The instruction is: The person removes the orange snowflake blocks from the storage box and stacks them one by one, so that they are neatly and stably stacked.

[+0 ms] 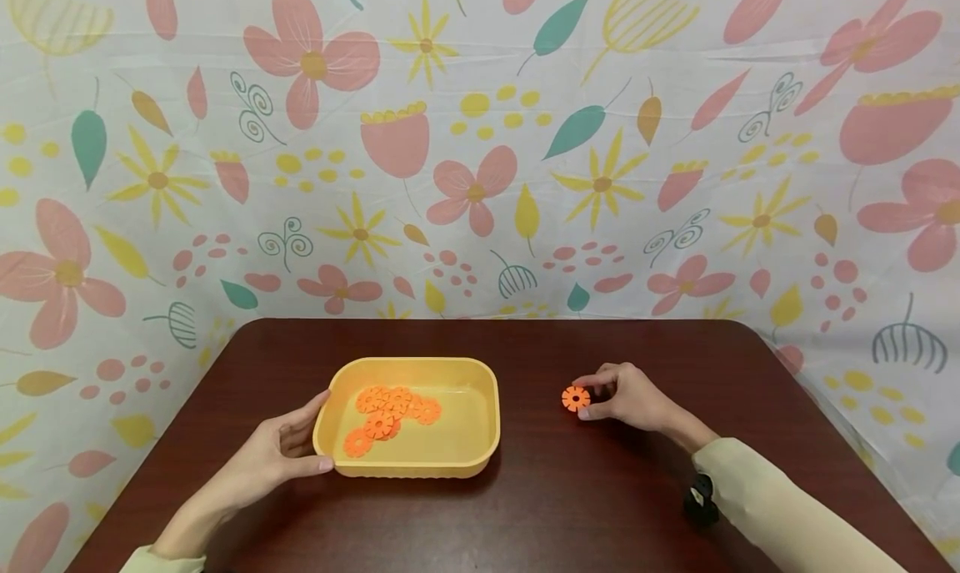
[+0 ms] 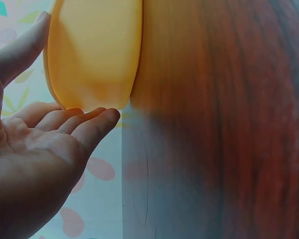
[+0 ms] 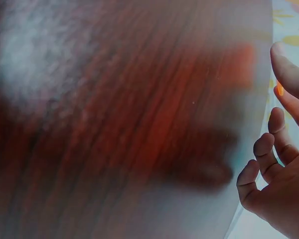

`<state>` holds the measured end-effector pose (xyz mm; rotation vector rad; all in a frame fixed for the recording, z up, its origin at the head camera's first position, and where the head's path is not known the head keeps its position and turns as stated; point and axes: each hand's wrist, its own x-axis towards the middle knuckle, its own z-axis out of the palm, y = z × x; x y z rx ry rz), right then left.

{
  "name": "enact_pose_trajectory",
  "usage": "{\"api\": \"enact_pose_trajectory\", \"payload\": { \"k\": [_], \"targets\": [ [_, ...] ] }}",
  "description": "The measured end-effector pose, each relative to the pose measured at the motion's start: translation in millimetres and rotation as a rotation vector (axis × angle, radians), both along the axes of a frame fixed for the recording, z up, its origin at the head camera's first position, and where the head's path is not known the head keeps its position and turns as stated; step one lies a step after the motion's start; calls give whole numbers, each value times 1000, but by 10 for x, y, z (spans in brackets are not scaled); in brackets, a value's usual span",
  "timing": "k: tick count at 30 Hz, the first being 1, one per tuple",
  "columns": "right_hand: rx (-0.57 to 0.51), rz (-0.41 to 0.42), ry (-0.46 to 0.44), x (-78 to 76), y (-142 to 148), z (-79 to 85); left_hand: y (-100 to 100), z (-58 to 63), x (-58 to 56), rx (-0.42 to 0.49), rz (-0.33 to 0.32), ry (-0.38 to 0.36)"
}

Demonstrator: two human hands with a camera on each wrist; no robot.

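Note:
My left hand (image 1: 273,449) holds the left end of a yellow plastic tray (image 1: 491,419), its fingers along the end wall and its thumb at the near left corner. In the left wrist view the fingertips (image 2: 109,115) meet the outside of the tray. Several orange notched plastic discs (image 1: 427,410) lie in a loose cluster in the tray's left half. To the right of the tray, my right hand (image 1: 632,396) pinches one more orange notched disc (image 1: 567,399) between thumb and forefinger. Only a sliver of that disc (image 3: 280,89) shows in the right wrist view.
Both the tray and the hands are over a dark brown wooden table (image 1: 547,523). A white cloth with a floral print (image 1: 480,248) hangs behind the table and along its sides. A black band (image 1: 702,502) is on the right wrist, by the pale sleeve.

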<state>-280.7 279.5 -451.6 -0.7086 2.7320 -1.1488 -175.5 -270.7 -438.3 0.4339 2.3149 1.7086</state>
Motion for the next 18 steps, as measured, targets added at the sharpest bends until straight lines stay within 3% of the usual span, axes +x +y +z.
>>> {"api": "enact_pose_trajectory", "payload": {
  "k": [18],
  "targets": [
    [57,23,35,-32,48,-16,-7,-11,-9,17,-9,0]
  ]
}}
